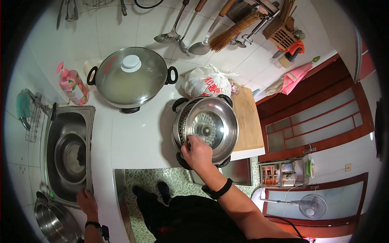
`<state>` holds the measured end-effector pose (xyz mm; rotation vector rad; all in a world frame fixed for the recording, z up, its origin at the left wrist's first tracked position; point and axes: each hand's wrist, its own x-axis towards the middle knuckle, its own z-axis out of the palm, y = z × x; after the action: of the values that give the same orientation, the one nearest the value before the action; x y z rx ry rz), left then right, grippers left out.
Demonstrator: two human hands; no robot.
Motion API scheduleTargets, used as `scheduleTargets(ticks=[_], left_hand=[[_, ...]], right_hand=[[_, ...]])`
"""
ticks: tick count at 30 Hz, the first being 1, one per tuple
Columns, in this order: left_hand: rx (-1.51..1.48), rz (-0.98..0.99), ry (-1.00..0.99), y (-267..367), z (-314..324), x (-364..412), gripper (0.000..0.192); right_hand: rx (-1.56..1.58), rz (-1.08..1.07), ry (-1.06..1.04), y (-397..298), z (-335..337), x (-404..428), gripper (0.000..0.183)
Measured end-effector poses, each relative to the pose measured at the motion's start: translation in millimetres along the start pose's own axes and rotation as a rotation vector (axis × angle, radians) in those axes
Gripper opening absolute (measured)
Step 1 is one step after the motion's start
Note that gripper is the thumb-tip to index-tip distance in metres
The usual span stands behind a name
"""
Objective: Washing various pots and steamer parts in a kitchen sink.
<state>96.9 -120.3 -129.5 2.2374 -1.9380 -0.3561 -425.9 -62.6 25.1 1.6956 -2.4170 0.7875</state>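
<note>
My right hand [198, 153] has its fingers curled at the near left rim of a shiny stainless steel bowl [228, 127]. The bowl sits tilted over a perforated steamer tier [182, 121] of a pot with black handles. Whether the fingers grip the rim is hard to tell. My left hand [86, 202] rests at the near right corner of the steel sink [91, 136], its fingers partly hidden. Inside the sink lies a metal basin [62, 158] with a little water and something dark.
A lidded wok [130, 88] stands at the back of the counter [139, 136]. Behind the steamer are a white plastic bag [206, 80] and a wooden cutting board [249, 121]. A pink pump bottle [73, 85] stands behind the sink; a steel pot [54, 221] is at the near left.
</note>
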Motion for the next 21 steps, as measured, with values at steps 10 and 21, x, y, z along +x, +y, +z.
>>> scheduleTargets(ticks=[10,21], left_hand=[[-0.013,0.102,0.067,-20,22,-1,0.033],[-0.048,-0.066,-0.048,22,-10,-1,0.036]], right_hand=[[-0.008,-0.025,0.015,-6,-24,0,0.015],[0.23,-0.082,0.062,30,-38,-18,0.008]])
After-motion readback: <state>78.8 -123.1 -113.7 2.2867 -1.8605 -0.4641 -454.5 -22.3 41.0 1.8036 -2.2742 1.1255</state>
